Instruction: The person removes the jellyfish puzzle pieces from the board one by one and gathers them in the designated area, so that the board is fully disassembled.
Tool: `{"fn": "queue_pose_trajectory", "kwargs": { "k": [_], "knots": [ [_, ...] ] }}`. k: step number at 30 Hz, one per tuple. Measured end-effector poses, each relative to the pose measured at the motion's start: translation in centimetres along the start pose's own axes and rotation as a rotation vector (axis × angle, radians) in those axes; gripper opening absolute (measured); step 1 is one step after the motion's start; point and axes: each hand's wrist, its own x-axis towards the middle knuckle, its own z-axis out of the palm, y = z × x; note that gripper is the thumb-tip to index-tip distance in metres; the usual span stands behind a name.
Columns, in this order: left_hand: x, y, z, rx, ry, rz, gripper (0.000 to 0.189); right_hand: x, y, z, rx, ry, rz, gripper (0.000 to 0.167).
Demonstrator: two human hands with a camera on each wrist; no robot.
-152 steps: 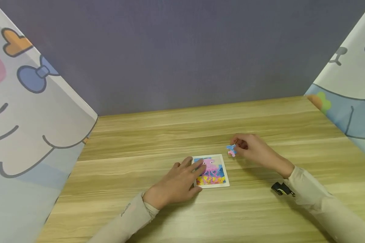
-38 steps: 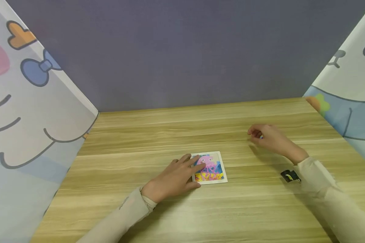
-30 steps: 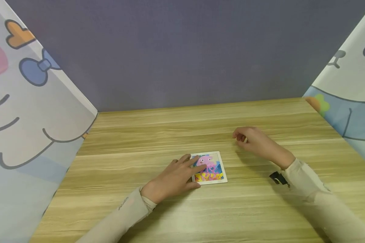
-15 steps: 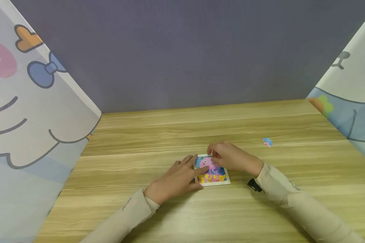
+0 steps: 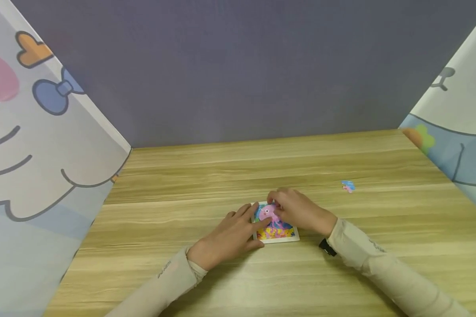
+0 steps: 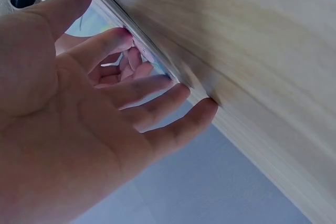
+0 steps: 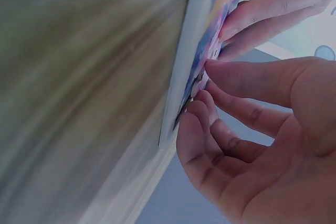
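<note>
A small jigsaw puzzle [image 5: 277, 232] in a white frame shows a pink jellyfish over yellow and pink coral. My left hand [image 5: 226, 237] lies spread across its left side, fingers mostly straight, with the thumb at the near left corner. In the left wrist view, the fingertips [image 6: 207, 109] reach down at the frame and tabletop. At the upper right of the picture, my right hand [image 5: 301, 212] pinches the edge of a puzzle piece [image 7: 199, 78], thumb and curled fingers close together; the hand hides most of it. A loose blue and pink puzzle piece [image 5: 348, 186] lies on the table farther right.
The wood-grain table [image 5: 190, 176] meets a grey-purple back panel [image 5: 254, 70]. Cartoon-printed panels stand at the left [image 5: 55, 145] and right [image 5: 452, 114]. A small black device [image 5: 327, 247] sits at my right wrist.
My right hand held the loose piece beside the puzzle, set it down farther right, then moved left onto the puzzle's upper right. My left hand has stayed on the frame.
</note>
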Motion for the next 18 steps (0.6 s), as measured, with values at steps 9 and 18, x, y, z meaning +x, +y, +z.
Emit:
{"fn": "queue_pose_trajectory", "kwargs": {
  "k": [9, 18],
  "knots": [
    [0.12, 0.05, 0.15, 0.018, -0.024, -0.022, 0.064, 0.12, 0.20, -0.22, 0.018, -0.033, 0.017, 0.016],
    [0.19, 0.01, 0.19, 0.028, -0.019, -0.022, 0.063, 0.05, 0.21, -0.40, 0.046, -0.033, 0.009, 0.017]
  ]
}}
